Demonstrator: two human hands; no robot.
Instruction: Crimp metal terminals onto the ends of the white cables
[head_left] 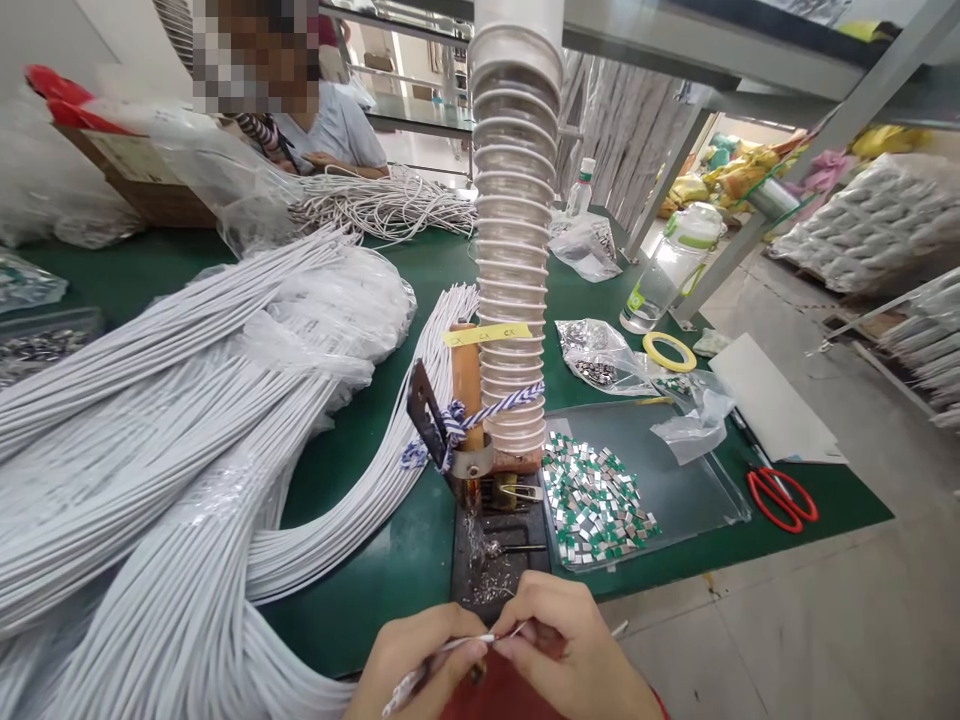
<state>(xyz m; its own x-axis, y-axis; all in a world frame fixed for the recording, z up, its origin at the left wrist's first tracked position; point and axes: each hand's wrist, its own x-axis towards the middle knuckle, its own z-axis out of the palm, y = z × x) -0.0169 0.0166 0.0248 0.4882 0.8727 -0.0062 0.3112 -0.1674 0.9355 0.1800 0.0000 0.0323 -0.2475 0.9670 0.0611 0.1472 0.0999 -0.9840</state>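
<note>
Close in front of the ribbed, translucent plastic hose (pixel 516 260), on the wearer's side, the left hand (pixel 426 655) and right hand (pixel 559 640) meet fingertip to fingertip. The left hand's grip, thumb against forefinger, pinches a thin white cable (pixel 486 638) near its end; the right hand's grip is pressed together on the fine tip of that cable. Whether the tip is bare wire is too small to tell.

Just at the hose's foot, on its near side, is a black base (pixel 463 560) strewn with silvery scraps. Against the hose's left side stands an upright tool with a wooden handle (pixel 466 385), tied by a blue-and-white striped cord (pixel 510 402).

Left of the hose, thick bundles of white cables (pixel 187 470) cover much of the dark green counter (pixel 375 565). Right of it, a heap of small green-and-silver pieces (pixel 596 500) lies on a clear flat tray (pixel 690 500); farther right are red-handled scissors (pixel 780 490). Beyond the hose, to its left, sits another person in a pale blue top (pixel 337 130).
</note>
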